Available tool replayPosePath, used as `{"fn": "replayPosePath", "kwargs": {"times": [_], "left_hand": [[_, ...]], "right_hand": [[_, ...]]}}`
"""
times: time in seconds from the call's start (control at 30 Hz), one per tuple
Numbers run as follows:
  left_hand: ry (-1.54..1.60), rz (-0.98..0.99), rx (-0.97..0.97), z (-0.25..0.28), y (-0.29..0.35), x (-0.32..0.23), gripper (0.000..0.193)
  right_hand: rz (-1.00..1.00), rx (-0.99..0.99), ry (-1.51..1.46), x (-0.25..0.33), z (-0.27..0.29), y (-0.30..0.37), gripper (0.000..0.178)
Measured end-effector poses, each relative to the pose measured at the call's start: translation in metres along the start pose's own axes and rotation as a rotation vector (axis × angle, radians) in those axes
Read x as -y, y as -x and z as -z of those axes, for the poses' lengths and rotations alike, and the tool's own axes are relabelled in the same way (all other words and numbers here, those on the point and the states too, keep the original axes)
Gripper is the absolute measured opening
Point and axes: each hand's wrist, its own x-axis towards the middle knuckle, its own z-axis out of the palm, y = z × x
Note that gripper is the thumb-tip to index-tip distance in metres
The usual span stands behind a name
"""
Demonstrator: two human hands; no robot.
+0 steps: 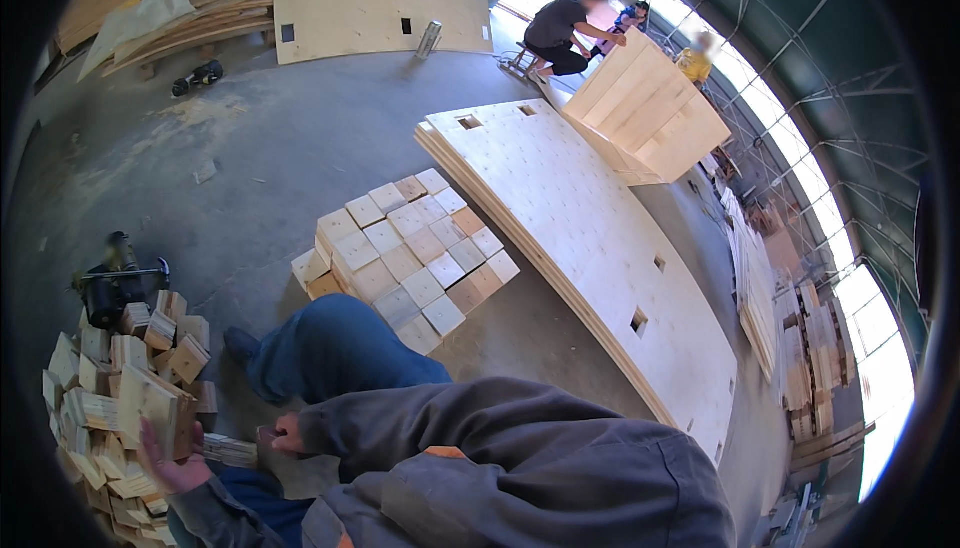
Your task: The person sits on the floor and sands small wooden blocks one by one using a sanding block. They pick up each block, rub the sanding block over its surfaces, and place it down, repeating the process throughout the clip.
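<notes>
Both hands are low and to the left of the neat block stack (410,248), which sits on the concrete floor (270,163). Left hand (178,466), the farther left of the stack, has its fingers and thumb around the lower end of a wooden block (150,403), which tilts upright against its palm. Right hand (288,435), nearer the stack, has its fingers curled in; whether it grips anything I cannot tell.

Left of the stack, around the held block, is a loose heap of blocks (95,388), with a black power tool (105,293) at its far edge. One blue-trousered knee (335,343) overlaps the stack's near side. Just right of the stack lies a pile of large pale panels (590,238) with square holes. Beyond the stack, to the right, a person in a dark shirt (558,26) sits low, one hand at a tilted wooden panel (650,98). Straight beyond the stack are a holed plywood sheet (350,3) and a silvery canister (429,40); beyond it to the left, another black tool (198,78).
</notes>
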Motion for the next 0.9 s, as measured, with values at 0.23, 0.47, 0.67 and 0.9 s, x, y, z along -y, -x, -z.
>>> {"fn": "replayPosePath", "kwargs": {"times": [0.23,0.47,0.67,0.9], "left_hand": [[0.012,-0.043,-0.067,-0.008,0.005,0.002,0.063],[-0.011,-0.057,-0.052,-0.005,0.004,0.002,0.067],[-0.035,-0.053,-0.037,-0.01,0.01,0.0,0.069],[-0.034,-0.063,-0.045,-0.009,0.01,0.0,0.069]], "right_hand": [[-0.014,0.009,0.052,-0.007,-0.003,-0.006,0.043],[-0.02,0.013,0.06,-0.005,-0.003,-0.005,0.043],[-0.023,0.004,0.065,-0.003,-0.002,-0.002,0.043],[-0.035,0.011,0.095,0.006,0.003,0.005,0.042]]}}
